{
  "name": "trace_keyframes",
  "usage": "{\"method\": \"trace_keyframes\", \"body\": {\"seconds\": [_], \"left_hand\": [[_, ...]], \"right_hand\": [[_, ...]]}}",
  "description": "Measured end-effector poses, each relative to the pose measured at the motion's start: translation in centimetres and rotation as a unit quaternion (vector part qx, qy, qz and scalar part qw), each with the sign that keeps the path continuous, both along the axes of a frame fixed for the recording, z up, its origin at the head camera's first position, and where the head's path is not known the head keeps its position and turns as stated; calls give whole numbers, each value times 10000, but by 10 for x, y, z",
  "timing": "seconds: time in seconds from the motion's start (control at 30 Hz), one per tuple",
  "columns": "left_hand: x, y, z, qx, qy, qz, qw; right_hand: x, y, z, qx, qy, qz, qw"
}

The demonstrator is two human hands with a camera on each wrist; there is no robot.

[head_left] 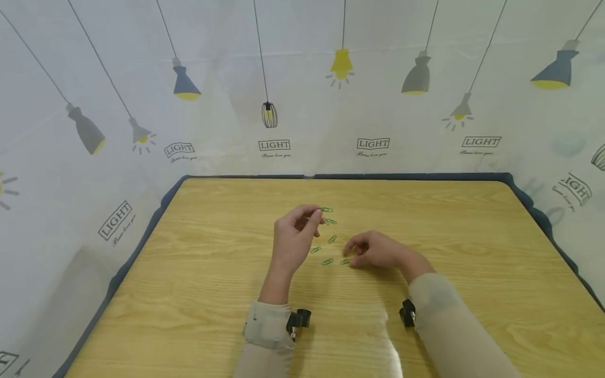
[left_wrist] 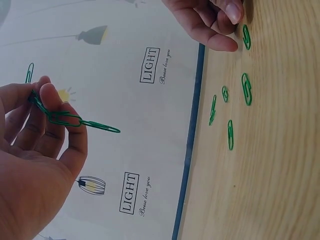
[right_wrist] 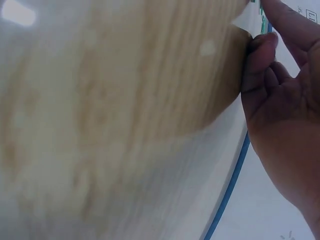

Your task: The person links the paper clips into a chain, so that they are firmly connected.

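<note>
In the left wrist view a small chain of linked green paper clips [left_wrist: 65, 119] is pinched between the thumb and fingers of my left hand [head_left: 293, 241], held above the table. One clip end sticks up past the fingertips; another points away to the right. My right hand [head_left: 380, 251] is low over the table, thumb and fingers parted. Its fingertips are right at a single green paper clip [head_left: 345, 261] lying on the wood. Several loose green clips lie between the hands, among them one nearer paper clip [head_left: 327, 261] and one farther paper clip [head_left: 333, 239].
The wood-grain table [head_left: 198, 273] has a dark blue edge along its back and sides. Behind it hangs a white sheet [head_left: 307, 105] printed with lamps and lettering. Each sleeve carries a black wrist mount [head_left: 299, 318].
</note>
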State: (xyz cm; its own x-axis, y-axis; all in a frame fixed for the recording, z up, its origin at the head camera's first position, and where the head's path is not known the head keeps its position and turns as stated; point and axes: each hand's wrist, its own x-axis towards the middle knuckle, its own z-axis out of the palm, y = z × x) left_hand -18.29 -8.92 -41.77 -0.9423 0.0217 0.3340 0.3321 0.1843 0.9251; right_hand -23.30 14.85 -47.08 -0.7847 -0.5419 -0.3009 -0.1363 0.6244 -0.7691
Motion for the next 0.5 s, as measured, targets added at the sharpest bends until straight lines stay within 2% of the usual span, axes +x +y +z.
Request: {"method": "trace_keyframes", "body": {"seconds": [0.27, 0.5], "left_hand": [[0, 3, 2, -48, -20, -87, 9999], [3, 4, 2, 41, -114, -19, 9999]], "right_hand": [[5, -3, 0, 394, 364, -144, 9985], [8, -6, -1, 448, 365, -178, 9982]]}}
